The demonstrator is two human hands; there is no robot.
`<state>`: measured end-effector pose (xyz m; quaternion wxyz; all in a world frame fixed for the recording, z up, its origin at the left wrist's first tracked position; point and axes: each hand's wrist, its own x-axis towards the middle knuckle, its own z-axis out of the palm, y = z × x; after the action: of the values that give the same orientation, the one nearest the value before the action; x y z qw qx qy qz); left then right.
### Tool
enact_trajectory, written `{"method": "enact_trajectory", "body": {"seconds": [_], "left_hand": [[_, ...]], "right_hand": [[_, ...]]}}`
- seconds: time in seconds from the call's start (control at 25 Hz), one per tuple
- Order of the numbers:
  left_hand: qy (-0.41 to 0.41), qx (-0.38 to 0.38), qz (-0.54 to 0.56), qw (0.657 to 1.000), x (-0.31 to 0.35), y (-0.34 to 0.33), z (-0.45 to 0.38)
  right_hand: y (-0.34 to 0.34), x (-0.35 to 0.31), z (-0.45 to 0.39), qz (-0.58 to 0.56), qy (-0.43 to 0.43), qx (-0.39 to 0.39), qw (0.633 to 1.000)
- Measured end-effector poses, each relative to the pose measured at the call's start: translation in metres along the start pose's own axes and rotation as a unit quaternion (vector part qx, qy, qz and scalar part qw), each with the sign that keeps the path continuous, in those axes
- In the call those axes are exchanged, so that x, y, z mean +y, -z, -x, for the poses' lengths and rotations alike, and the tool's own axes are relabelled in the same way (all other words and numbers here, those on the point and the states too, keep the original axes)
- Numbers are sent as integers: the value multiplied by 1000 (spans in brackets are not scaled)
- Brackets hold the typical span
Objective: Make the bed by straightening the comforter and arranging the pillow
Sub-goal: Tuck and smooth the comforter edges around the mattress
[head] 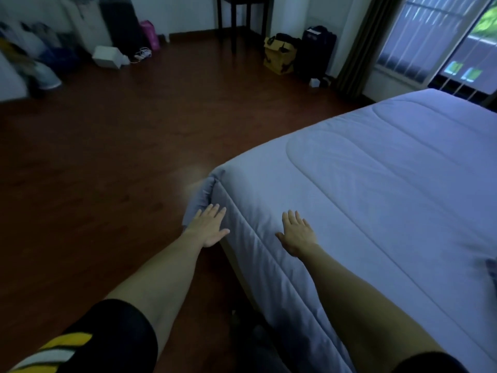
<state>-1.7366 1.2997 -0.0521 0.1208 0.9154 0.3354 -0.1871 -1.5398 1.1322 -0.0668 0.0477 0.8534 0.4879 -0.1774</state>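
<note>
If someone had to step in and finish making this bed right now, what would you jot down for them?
Left hand: open, fingers spread, at the hanging corner of the comforter near the bed's corner; contact unclear.
Right hand: open, palm down, flat on the comforter's top near the side edge.
Done: the comforter is spread over the bed and lies mostly smooth.
Left: the corner fold by the left hand looks bunched and probably needs tidying. No pillow is clearly in view, so arranging it cannot be confirmed; check the bed's other end.
</note>
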Motion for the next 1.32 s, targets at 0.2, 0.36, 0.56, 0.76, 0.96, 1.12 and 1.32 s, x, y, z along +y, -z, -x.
{"method": "enact_trajectory", "body": {"seconds": [0.2, 0.36, 0.56, 0.76, 0.96, 1.12, 1.32], "left_hand": [[31, 4, 25, 999, -49, 31, -80], [49, 1, 46, 998, -89, 50, -144], [36, -27, 61, 997, -131, 53, -206], [-26, -83, 34, 996, -169, 55, -299], [-133, -125, -4, 983, -176, 47, -391], [-182, -136, -9, 974, -171, 25, -434], [-189, -53, 37, 980, -167, 4, -444]], "right_hand": [[24, -22, -105, -5, 10, -11, 1000], [41, -41, -184, -6, 8, -23, 1000], [45, -65, -250, -1, -3, -45, 999], [36, -67, -309, -12, -73, -53, 996], [14, -69, -353, -48, -175, -56, 982], [-17, -89, -369, -61, -225, -31, 972], [-35, -96, -371, -39, -254, 10, 966]]}}
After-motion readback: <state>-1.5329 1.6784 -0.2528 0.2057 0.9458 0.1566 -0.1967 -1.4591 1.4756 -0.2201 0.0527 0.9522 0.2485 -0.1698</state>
